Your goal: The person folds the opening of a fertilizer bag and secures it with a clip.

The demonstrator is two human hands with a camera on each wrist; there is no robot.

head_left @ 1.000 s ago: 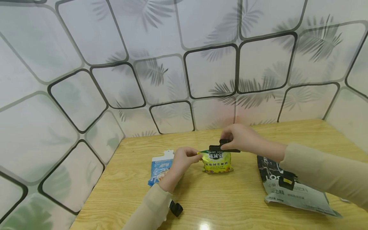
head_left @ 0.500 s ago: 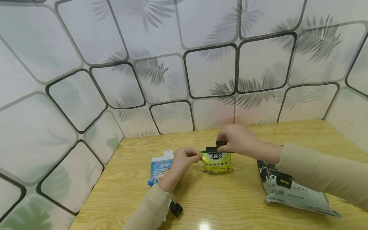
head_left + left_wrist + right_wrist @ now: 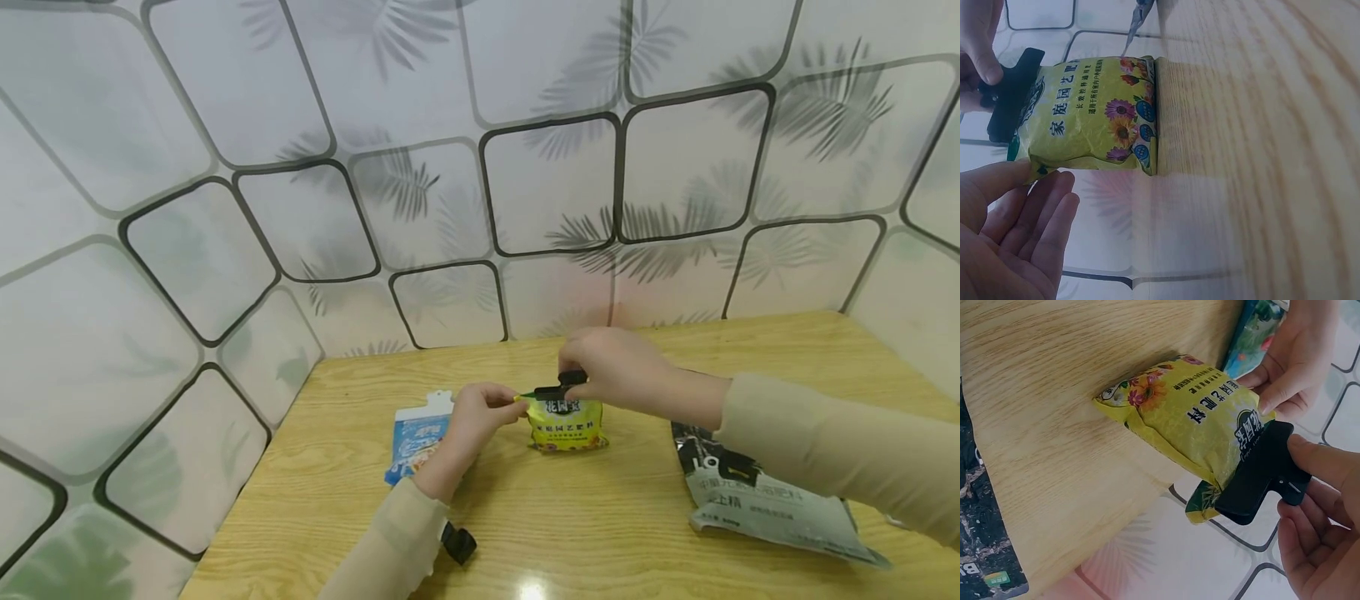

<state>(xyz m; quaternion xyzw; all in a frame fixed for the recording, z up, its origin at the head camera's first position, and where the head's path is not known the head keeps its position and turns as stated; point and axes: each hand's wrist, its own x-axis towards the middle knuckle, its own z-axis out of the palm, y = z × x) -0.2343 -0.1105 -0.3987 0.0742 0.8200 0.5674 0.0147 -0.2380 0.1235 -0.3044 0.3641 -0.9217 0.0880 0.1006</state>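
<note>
A small yellow fertilizer bag [image 3: 567, 431] with printed flowers stands upright on the wooden table. My left hand [image 3: 480, 417] pinches its upper left corner between thumb and fingers. Across the bag's top edge lies a wide black bag clip [image 3: 1016, 95], and my right hand [image 3: 618, 367] pinches its handles. In the right wrist view the clip [image 3: 1260, 475] covers most of the top edge, while a folded green and yellow corner [image 3: 1200, 503] sticks out past its end. Whether the clip's jaws bite the bag is hard to tell.
Left of the yellow bag lies a blue packet [image 3: 416, 437] with a white top, partly behind my left hand. A black clip [image 3: 457, 543] shows beside my left sleeve. Under my right forearm lies a large black and silver pouch [image 3: 765, 508]. A patterned wall backs the table.
My right hand has moved left with the black clip, sliding it from the bag's right side along the top edge. My left hand and the bag have stayed in place.
</note>
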